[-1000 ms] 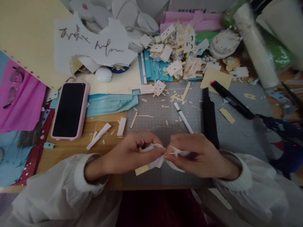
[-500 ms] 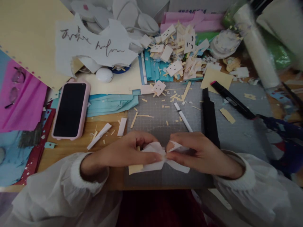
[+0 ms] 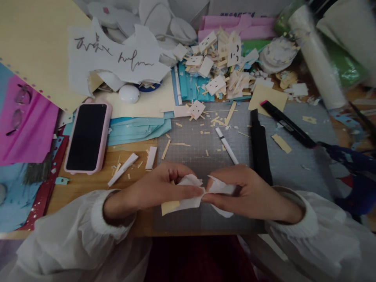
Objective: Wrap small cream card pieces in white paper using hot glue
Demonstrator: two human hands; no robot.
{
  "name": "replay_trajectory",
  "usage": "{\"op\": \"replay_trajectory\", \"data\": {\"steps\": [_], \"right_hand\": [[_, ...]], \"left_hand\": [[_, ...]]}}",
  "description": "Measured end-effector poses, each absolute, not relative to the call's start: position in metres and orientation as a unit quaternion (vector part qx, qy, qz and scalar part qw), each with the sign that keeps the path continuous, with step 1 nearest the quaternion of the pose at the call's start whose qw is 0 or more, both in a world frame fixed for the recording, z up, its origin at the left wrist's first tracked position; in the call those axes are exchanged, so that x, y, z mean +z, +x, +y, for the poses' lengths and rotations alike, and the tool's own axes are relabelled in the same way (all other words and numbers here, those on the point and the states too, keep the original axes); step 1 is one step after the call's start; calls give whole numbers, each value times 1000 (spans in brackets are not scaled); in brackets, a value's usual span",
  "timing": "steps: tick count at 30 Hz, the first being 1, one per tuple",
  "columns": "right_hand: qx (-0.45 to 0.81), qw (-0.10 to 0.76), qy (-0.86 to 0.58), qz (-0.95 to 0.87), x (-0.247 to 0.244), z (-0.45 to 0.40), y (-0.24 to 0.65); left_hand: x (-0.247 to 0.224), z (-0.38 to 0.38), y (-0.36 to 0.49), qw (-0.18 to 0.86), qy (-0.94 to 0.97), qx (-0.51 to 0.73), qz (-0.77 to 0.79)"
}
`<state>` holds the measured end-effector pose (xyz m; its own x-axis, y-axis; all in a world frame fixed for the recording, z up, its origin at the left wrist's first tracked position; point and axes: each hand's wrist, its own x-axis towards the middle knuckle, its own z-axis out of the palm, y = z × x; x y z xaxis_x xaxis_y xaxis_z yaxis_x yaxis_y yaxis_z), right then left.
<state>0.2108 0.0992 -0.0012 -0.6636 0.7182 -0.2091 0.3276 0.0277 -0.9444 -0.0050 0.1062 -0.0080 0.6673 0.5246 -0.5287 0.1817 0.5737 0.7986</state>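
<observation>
pinching thin, torn-edged white paper (image 3: pixel 190 203) above the grey gridded cutting mat (image 3: pixel 188 223), we grip one part in our left hand (image 3: pixel 160 186) and another in our right hand (image 3: pixel 249 190); whether the parts join, we cannot tell. it looks light, limp and easily ripped, best held near its torn edges.

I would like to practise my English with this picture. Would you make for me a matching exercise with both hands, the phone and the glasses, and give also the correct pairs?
Column 1
1. left hand
2. phone
3. right hand
4. glasses

Column 2
A. the hand nearer to the white pen
B. lying on a bright pink sheet
C. holds white paper, with a pale yellow piece showing below the fingers
D. dark screen, pink case

Pairs: 1-C, 2-D, 3-A, 4-B
</observation>
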Motion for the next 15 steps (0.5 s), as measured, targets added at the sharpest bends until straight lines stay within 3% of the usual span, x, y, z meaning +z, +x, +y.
{"op": "replay_trajectory", "data": {"steps": [7, 12, 15], "right_hand": [[476, 273, -291, -783, 1, 100, 218], [492, 272, -287, -776, 13, 110, 230], [500, 233, -357, -754, 18, 118, 239]], "left_hand": [[-10, 105, -4, 820, 333, 173, 433], [-8, 110, -7, 793, 316, 219, 474], [-5, 110, -8, 755, 385, 224, 480]]}}
